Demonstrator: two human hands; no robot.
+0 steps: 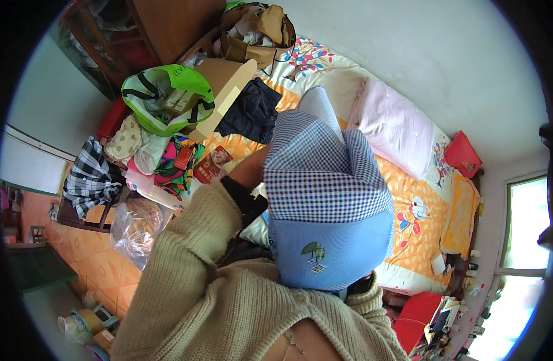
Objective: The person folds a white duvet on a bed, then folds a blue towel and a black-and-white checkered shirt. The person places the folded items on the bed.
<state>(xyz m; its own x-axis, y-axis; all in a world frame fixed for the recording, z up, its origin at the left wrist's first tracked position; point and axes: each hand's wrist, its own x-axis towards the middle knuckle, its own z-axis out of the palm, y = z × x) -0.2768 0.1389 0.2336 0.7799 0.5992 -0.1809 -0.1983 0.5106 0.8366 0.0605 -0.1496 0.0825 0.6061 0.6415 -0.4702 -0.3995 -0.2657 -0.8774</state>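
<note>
Orange bedding [430, 195] lies beside a white wall [457, 60]; checked cloth [327, 192] hides the fingers, grip unclear.

We take this for a home, and within it a bedroom. We see a broad bed [427, 231] spread with a patterned orange-and-white sheet, a pale pink quilt [397, 129] folded along its wall side. We find clothes about the room: a dark garment [252, 111] on the bed and a black-and-white checked shirt [90, 180] draped at the left. We also notice a brown wooden cabinet [171, 30], a bright green shopping bag [168, 126], plain pale walls [421, 36], an orange tiled floor [99, 265] and, at the right, a daylit window [526, 225].
</note>
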